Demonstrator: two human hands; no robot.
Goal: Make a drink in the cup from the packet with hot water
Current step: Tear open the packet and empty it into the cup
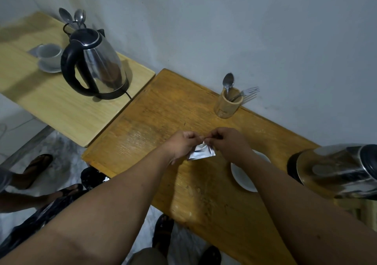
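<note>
A pale grey wall point(244, 30) backs two wooden surfaces: the darker counter point(155, 122) under our hands and a lighter counter point(67, 105) at ten o'clock. Above the middle of the darker counter we hold the silver packet point(201, 152) off the wood. Our left hand point(183, 145) pinches its top corner with a narrow grip of thumb and fingertips, and our right hand point(228, 143) pinches the same top edge just beside it, so the two grips nearly touch. The packet hangs below them, crumpled; whether it is torn open we cannot tell. At four o'clock from the packet a white saucer point(242, 177) lies on the counter, mostly covered by our right forearm, and the cup may sit hidden under that arm. At three o'clock, close to the lens and blurred, stands a steel kettle point(336, 171). At one o'clock a bamboo holder point(227, 103) carries a spoon point(228, 81) and a fork point(247, 92). On the lighter counter stand a second kettle point(95, 63) and, left of it, a white cup on a saucer point(50, 55)
</note>
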